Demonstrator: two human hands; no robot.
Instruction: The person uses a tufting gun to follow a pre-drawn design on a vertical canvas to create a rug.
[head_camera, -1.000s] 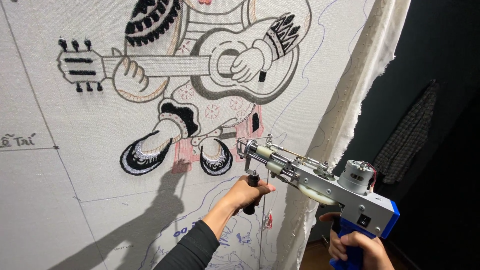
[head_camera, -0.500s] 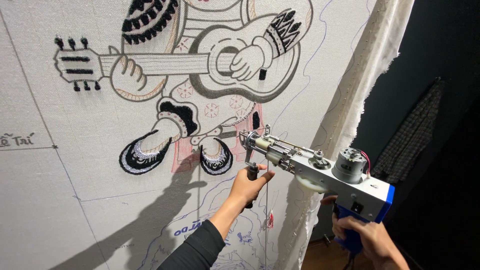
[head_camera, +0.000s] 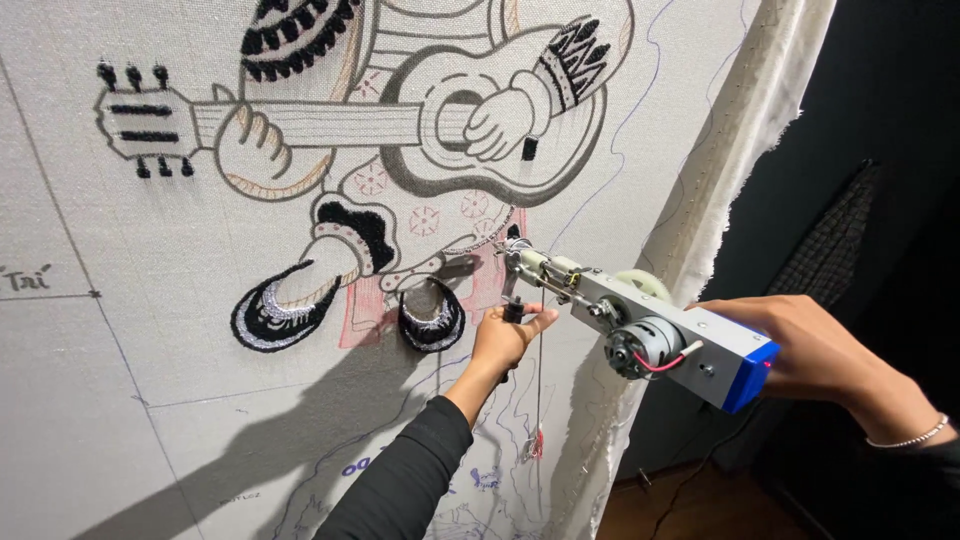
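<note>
Both hands grip a tufting gun (head_camera: 640, 335) — left hand (head_camera: 505, 338) front handle, right hand (head_camera: 800, 345) rear — against white cloth (head_camera: 150, 380).

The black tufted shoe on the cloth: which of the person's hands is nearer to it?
Left. The left hand is just right of the black tufted shoe, at the tufting gun's front handle. The right hand holds the gun's rear, farther right.
</note>
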